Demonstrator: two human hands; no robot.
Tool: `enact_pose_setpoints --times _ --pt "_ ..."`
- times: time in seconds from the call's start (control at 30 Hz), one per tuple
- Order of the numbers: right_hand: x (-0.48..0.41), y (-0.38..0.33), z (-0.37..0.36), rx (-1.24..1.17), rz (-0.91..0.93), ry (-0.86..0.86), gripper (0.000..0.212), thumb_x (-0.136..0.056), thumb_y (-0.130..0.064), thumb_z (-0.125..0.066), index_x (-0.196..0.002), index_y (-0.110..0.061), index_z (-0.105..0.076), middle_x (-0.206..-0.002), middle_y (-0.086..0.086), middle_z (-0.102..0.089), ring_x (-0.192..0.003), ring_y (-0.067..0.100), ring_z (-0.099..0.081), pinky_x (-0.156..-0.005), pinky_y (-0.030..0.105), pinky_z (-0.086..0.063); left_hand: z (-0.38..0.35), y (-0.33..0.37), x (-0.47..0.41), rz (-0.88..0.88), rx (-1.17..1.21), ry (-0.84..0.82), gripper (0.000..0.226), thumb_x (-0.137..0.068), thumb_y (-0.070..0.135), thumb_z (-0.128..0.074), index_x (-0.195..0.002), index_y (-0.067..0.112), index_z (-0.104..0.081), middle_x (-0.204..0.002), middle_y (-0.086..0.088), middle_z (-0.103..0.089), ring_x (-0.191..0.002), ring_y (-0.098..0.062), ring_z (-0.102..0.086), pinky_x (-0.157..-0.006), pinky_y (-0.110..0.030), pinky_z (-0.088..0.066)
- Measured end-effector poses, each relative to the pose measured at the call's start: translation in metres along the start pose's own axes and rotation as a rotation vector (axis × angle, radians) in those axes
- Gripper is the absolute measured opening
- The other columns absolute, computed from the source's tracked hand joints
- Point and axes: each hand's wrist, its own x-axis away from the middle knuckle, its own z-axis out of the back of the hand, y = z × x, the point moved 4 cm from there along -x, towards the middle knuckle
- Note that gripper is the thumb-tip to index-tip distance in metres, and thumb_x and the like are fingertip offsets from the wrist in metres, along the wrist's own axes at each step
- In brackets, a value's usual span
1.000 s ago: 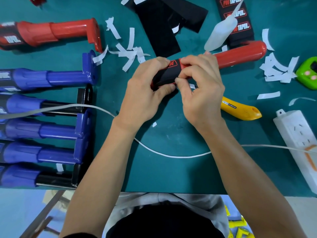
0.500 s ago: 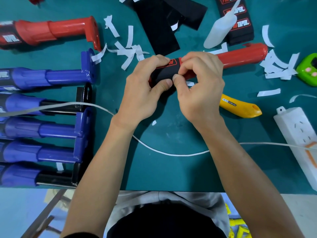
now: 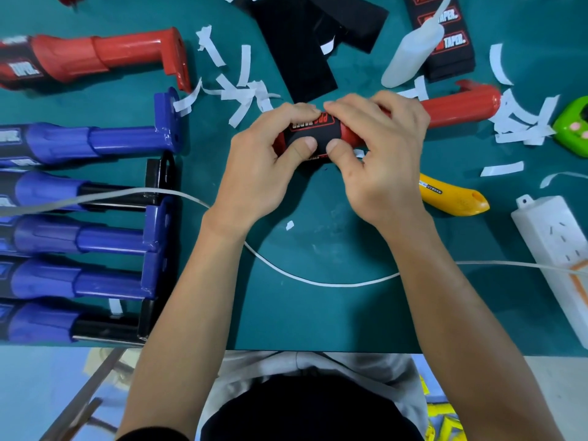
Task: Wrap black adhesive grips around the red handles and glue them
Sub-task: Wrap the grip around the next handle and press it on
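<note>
A red handle [image 3: 458, 105] lies across the middle of the green mat, its right end free. A black adhesive grip [image 3: 313, 133] with red lettering is wound round its left part. My left hand [image 3: 264, 167] grips the handle's left end, thumb pressing the black grip. My right hand [image 3: 378, 154] holds the handle beside it, thumb and fingers pinching the grip's right edge. Spare black grips [image 3: 299, 49] lie at the top centre, and printed ones [image 3: 445, 36] at the top right. A white glue bottle [image 3: 410, 55] lies on those.
Another red handle [image 3: 95, 58] lies top left. Several blue handles [image 3: 79, 144] are stacked along the left edge. White backing strips [image 3: 238, 87] are scattered about. A yellow knife [image 3: 451, 195], a white power strip [image 3: 553, 243], its cable [image 3: 318, 281] and a green object [image 3: 572, 125] lie to the right.
Both hands have turned the handle, so the grip's red lettering now faces up. Both thumbs now press on the near side of the black grip.
</note>
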Motion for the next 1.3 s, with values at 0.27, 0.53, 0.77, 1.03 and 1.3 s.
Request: enact_pose_setpoints --times 0.27,0.53,0.77,1.03,1.3 --pt "-0.004 0.014 0.002 0.013 0.010 -0.042 0.038 -0.091 -0.021 -0.068 -0.129 -0.022 -0.068 -0.129 -0.018 -0.064 -0.117 0.017 -0.044 -0.106 0.027 -0.020 0.002 0.002 0.012 -0.105 -0.214 0.041 0.070 -0.073 0.009 -0.089 -0.138 0.019 -0.063 -0.145 0.009 -0.061 -0.141 -0.004 -0.049 -0.121 -0.024 -0.034" --pt "-0.005 0.017 0.003 -0.003 -0.020 -0.069 0.038 -0.091 -0.024 -0.066 -0.130 -0.025 -0.066 -0.129 -0.019 -0.063 -0.117 0.013 -0.038 -0.106 0.019 -0.015 0.003 0.011 0.019 -0.431 -0.529 0.394 0.012 -0.083 0.009 -0.085 -0.084 0.005 -0.074 -0.122 -0.004 -0.075 -0.115 -0.021 -0.072 -0.093 -0.031 -0.058" --pt "-0.004 0.018 0.003 -0.018 -0.021 -0.062 0.038 -0.091 -0.024 -0.065 -0.129 -0.025 -0.066 -0.129 -0.019 -0.062 -0.117 0.011 -0.037 -0.105 0.024 -0.018 0.004 0.013 0.019 -0.402 -0.508 0.337 0.012 -0.086 0.012 -0.084 -0.081 0.005 -0.076 -0.123 -0.004 -0.075 -0.115 -0.023 -0.072 -0.098 -0.028 -0.054" --pt "-0.003 0.019 0.004 -0.022 -0.030 -0.056 0.037 -0.092 -0.024 -0.064 -0.129 -0.026 -0.066 -0.128 -0.020 -0.061 -0.116 0.010 -0.034 -0.103 0.027 -0.021 0.006 0.018 0.018 -0.332 -0.478 0.274 0.008 -0.085 0.012 -0.084 -0.084 0.006 -0.080 -0.124 -0.005 -0.075 -0.116 -0.024 -0.071 -0.103 -0.026 -0.051" --pt "-0.005 0.019 0.003 0.003 -0.010 -0.094 0.038 -0.094 -0.026 -0.064 -0.132 -0.025 -0.065 -0.130 -0.020 -0.062 -0.118 0.013 -0.038 -0.105 0.027 -0.020 -0.004 0.020 0.017 -0.265 -0.493 0.221 0.006 -0.095 0.004 -0.069 -0.089 0.001 -0.069 -0.131 -0.008 -0.070 -0.108 -0.023 -0.069 -0.087 -0.026 -0.052"
